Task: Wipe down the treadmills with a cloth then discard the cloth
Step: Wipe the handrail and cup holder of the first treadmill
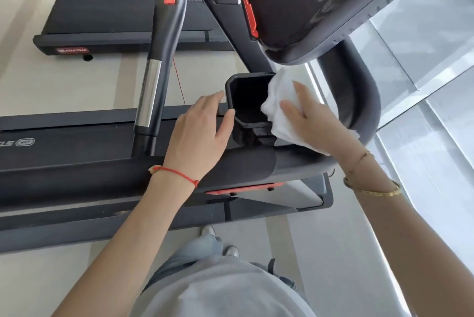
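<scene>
Far on the left we see a second treadmill [107, 22] standing apart on the pale floor, its belt bare; we judge it waits for its turn or is already done, we cannot tell which. Nearer to us is the upright side handle [156, 65] with its metal sensor band and a red pad on top, and no hand touches it.

Next comes our left hand [198, 132], with a red string at the wrist. Its fingers are straight and relaxed, and the fingertips lie against the left rim of the black cup holder [247, 101]. This grip is open and holds nothing. We think it is there to steady the holder, and also to steady us while we lean over the front bar [259, 166], so that the push from the other side does not move the part.

To the right of the holder is the white cloth [278, 106]. It is bunched and lies on the right rim of the holder, partly hanging over the edge. Our right hand [315, 119] presses on it with flat fingers; whether the thumb is curled under the cloth we cannot tell. We judge the cloth is held so to rub the rim and the inner wall.

Above sits the console [320, 4], just beside the cloth. Discarding is not yet near.
</scene>
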`<move>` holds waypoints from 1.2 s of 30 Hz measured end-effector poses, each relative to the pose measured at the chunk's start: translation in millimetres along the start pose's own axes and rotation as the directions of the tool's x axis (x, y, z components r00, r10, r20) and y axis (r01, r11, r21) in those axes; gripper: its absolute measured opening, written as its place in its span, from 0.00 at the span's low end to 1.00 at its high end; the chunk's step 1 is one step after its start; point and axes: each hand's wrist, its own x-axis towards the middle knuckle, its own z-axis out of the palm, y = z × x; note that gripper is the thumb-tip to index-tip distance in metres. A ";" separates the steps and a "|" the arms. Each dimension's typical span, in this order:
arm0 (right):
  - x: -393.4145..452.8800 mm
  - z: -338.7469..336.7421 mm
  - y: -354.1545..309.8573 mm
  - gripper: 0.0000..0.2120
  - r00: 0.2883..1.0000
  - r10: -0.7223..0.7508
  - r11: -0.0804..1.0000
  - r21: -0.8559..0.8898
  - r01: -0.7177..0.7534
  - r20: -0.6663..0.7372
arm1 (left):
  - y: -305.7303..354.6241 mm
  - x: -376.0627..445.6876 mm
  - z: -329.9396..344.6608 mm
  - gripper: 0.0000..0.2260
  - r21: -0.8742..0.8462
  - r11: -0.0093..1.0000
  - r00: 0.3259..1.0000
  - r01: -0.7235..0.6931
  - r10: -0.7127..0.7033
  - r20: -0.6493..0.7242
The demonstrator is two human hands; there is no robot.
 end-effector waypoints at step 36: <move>105.4 3.9 -47.8 0.19 0.539 -0.715 0.441 -0.312 0.842 0.445 | -1.7 24.1 10.5 0.27 -0.082 0.989 0.991 0.125 -0.120 0.061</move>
